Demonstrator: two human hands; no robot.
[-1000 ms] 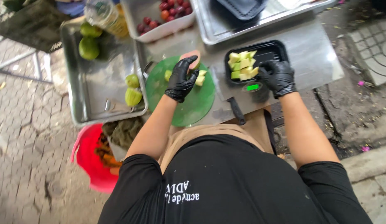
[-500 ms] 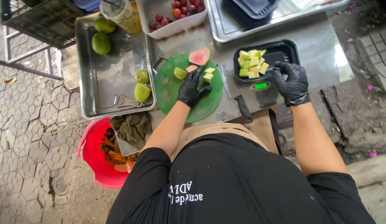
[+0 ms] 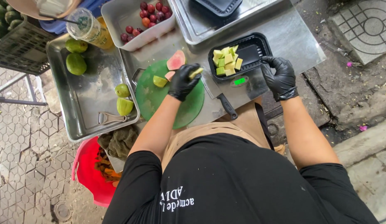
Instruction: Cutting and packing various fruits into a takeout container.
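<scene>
while the left hand (image 3: 184, 81) pinches a pale green guava wedge (image 3: 196, 73), the right hand's (image 3: 279, 77) curled fingers grip the black tray (image 3: 255, 52) of cubes

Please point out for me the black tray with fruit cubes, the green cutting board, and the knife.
black tray (image 3: 254, 46): head view, on its bare black floor.
green cutting board (image 3: 160, 99): head view, on its bare green surface.
knife (image 3: 227, 106): head view, on its black handle.

Glossy black rubbery gloves on left hand (image 3: 183, 81) and right hand (image 3: 279, 77). Matt green round plastic cutting board (image 3: 160, 101). Shiny black plastic tray (image 3: 255, 49). Brushed steel rectangular pan (image 3: 87, 103), scuffed. Smooth red plastic bucket (image 3: 87, 174).
</scene>
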